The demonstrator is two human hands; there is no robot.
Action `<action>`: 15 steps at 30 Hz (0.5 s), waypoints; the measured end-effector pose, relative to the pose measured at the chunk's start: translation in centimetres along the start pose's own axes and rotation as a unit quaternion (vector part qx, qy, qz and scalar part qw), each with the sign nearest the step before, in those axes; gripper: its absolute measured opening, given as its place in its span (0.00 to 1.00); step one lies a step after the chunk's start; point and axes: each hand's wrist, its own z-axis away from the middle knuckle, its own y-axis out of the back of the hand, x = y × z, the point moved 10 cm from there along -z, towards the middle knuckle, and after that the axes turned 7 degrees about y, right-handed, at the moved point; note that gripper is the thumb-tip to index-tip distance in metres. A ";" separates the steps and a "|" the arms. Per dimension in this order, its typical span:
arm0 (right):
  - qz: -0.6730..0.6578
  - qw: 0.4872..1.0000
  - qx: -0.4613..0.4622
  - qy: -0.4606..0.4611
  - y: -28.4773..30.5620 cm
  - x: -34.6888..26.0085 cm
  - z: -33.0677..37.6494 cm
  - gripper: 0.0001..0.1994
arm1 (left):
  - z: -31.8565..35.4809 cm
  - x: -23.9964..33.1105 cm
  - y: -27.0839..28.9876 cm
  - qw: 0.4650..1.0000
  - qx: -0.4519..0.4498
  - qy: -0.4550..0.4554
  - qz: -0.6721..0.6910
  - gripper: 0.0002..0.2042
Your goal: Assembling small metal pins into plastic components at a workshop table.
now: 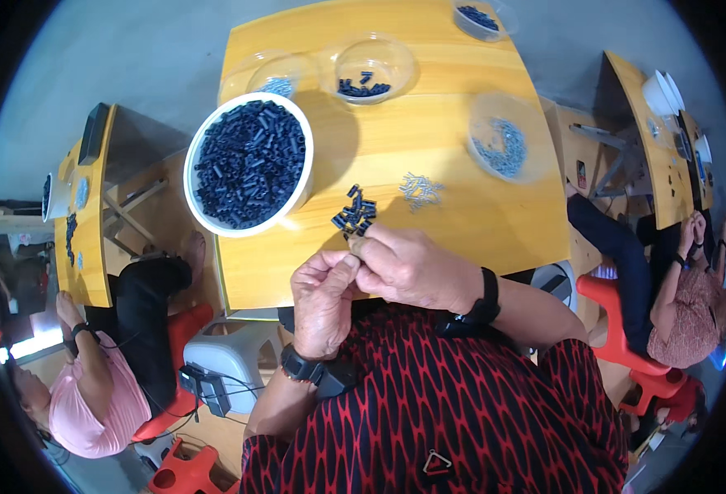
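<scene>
My left hand (322, 296) and my right hand (416, 265) meet at the table's near edge, thumbs and fingertips pinched together. Whatever lies between the fingertips is too small and too covered to make out. Just beyond my right fingers is a small loose pile of short black tubes (353, 212). To its right, a scatter of thin silvery metal pieces (421, 191), like small screws or pins, rests on the wood. A white bucket (190, 177) at the left is filled with many more black tubes (249, 160).
Behind the bucket, a clear bowl (256, 62) holds silvery pieces; beside it another clear bowl (373, 49) has some black tubes. More silvery pieces (507, 152) fill a clear tub at right. A far-right bowl (495, 34) contains black pieces. Other people sit at tables on both sides.
</scene>
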 end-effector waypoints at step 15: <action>-0.142 0.986 0.037 -0.079 0.8 1.9 1.8 0.06 | 0.4 2.5 1.9 0.996 0.001 -0.040 -0.074 0.02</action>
